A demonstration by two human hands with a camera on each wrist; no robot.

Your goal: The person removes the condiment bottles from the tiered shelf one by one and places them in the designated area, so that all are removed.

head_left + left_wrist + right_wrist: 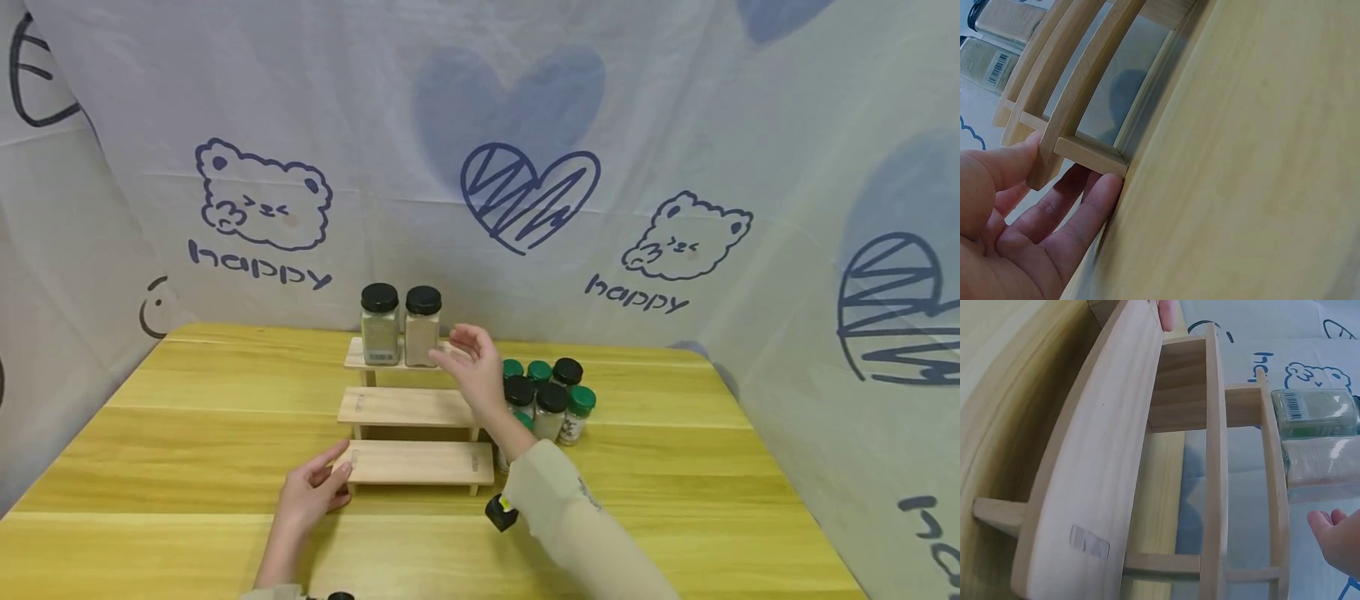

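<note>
A three-step wooden rack (420, 462) stands on the table. My left hand (303, 500) holds the left end of its lowest step; in the left wrist view the thumb lies on top, the fingers (1088, 209) below by the leg. Two black-capped square jars stand upright at the left of the top step: one with greenish contents (380, 333), beside it one with beige contents (422, 335). Next to the beige jar, my right hand (478, 375) hovers over the top step's right part, fingers loosely bent and apart, nothing in them. The right wrist view shows its fingertips (1317, 522) apart from that jar.
Right of the rack several jars stand close together, with black caps (552, 397) and green caps (581, 401), partly hidden by the right forearm. Behind the yellow wooden table (675, 500) hangs a printed white cloth (420, 100).
</note>
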